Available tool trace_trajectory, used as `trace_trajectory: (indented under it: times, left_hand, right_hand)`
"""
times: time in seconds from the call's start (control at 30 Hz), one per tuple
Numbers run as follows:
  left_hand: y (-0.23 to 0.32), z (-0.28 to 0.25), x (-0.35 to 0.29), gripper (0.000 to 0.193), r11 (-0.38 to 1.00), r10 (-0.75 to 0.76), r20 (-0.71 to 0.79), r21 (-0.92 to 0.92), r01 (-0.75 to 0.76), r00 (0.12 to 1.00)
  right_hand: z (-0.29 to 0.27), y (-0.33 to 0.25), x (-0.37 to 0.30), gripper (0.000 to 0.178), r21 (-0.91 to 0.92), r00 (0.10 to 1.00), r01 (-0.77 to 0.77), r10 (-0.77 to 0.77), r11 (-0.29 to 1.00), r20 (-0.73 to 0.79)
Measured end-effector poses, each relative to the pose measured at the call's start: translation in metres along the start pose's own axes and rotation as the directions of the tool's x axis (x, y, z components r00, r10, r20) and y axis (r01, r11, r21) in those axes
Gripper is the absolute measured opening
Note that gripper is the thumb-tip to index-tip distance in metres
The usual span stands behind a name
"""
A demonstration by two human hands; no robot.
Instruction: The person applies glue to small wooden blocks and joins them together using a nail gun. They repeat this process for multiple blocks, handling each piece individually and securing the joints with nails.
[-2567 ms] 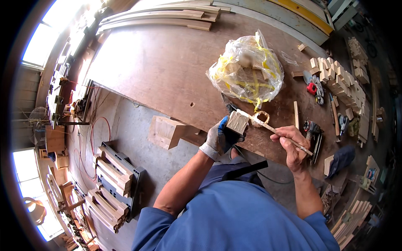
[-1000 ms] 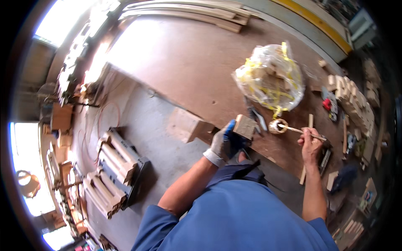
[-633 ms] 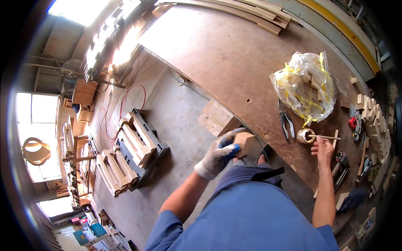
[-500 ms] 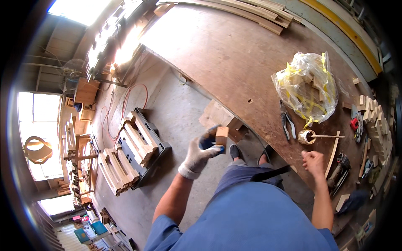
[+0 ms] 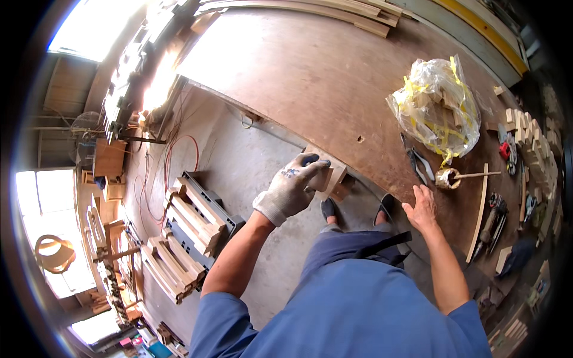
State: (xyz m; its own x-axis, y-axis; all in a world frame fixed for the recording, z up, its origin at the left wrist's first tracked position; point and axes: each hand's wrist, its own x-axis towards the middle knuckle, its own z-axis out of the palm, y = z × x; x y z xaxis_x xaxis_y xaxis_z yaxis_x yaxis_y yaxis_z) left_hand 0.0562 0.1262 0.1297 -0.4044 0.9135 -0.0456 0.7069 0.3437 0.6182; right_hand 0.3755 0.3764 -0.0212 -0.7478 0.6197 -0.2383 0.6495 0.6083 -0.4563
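Note:
My left hand, in a pale work glove with dark fingertips, is closed around a small wooden block. It is above the floor, beside the near edge of the workbench; the glove hides part of the block. Bare, my right hand lies at the bench edge with its fingers stretched out and nothing in it. Just beyond it are a glue-smeared pot with a stick in it and dark-handled pliers. Larger wooden pieces show below the edge, partly behind the glove.
A clear plastic bag with yellow tape holds wood pieces on the bench. Tools, including a power tool, and stacked wooden blocks line the right. Wooden frames sit on a dark pallet at left. Red hose crosses the floor.
My left hand has moved up toward the bench edge and turned, with the block now lower beneath its fingers. The right hand has moved left and forward onto the edge, its fingers opening out.

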Motion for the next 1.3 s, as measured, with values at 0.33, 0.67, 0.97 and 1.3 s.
trace_trajectory:
  times: [0.33, 0.67, 0.97, 1.3]
  left_hand:
    - [-0.011, -0.006, 0.021, 0.068, 0.995, 0.091, 0.129, 0.035, -0.097, 0.987]
    - [-0.008, -0.002, 0.025, 0.067, 0.985, 0.063, 0.172, 0.148, -0.089, 0.983]
    - [-0.007, 0.002, 0.024, 0.067, 0.98, 0.052, 0.171, 0.179, -0.083, 0.984]
    - [-0.009, 0.004, 0.021, 0.069, 0.979, 0.04, 0.142, 0.191, -0.067, 0.989]
  right_hand:
    - [0.011, -0.016, -0.02, 0.072, -0.09, 0.996, -0.064, 0.069, 0.994, 0.053]
    - [0.009, -0.014, -0.021, 0.073, -0.068, 0.998, -0.028, 0.032, 0.997, 0.054]
    - [0.008, -0.013, -0.021, 0.075, -0.071, 0.998, -0.033, 0.036, 0.997, 0.049]
    - [0.008, -0.014, -0.022, 0.075, -0.071, 0.998, -0.026, 0.029, 0.997, 0.047]
